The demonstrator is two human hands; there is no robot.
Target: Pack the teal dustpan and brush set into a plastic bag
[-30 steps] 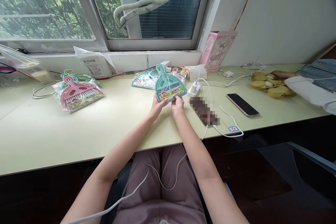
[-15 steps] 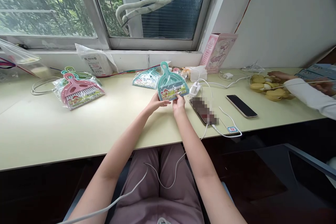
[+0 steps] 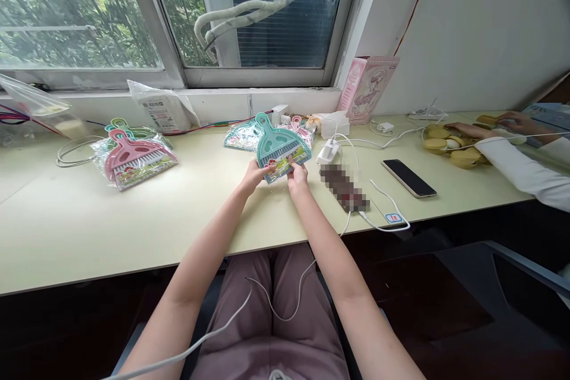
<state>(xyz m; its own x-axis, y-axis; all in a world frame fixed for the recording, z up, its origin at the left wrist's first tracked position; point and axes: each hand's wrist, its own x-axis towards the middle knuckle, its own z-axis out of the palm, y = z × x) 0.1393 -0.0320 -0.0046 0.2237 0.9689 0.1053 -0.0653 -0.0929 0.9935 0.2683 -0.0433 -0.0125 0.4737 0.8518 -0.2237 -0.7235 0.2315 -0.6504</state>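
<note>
Clock directions taken from the held item, twelve o'clock being toward the window [image 3: 267,76]. Item one: turquoise dustpan-and-brush set [image 3: 276,143] in clear wrap with a printed card, handle pointing to about eleven, tilted, above the table [image 3: 178,214]; whether its lower edge touches the surface cannot be told. Left hand [image 3: 255,177]: closed on the lower left edge. Right hand [image 3: 297,177]: gripping the lower right edge, thumb on the front. Item two: left-hand pile [image 3: 136,154] of wrapped sets at nine, pink uppermost, turquoise and green handles behind. Item three: rear sets [image 3: 243,133], turquoise, at eleven, with a pink set [image 3: 303,124] at one, partly hidden. Sundries: white charger [image 3: 328,151] at three, blurred-out device [image 3: 345,187] at four, dark phone [image 3: 407,178] between three and four, pink box [image 3: 367,89] between one and two. Far off at three, a co-worker's hand [image 3: 467,129] rests at yellow items [image 3: 465,157]. Condition, as judged: held set wrapped, card inside, not laid down; whether either group is finished or waiting cannot be told.
</note>
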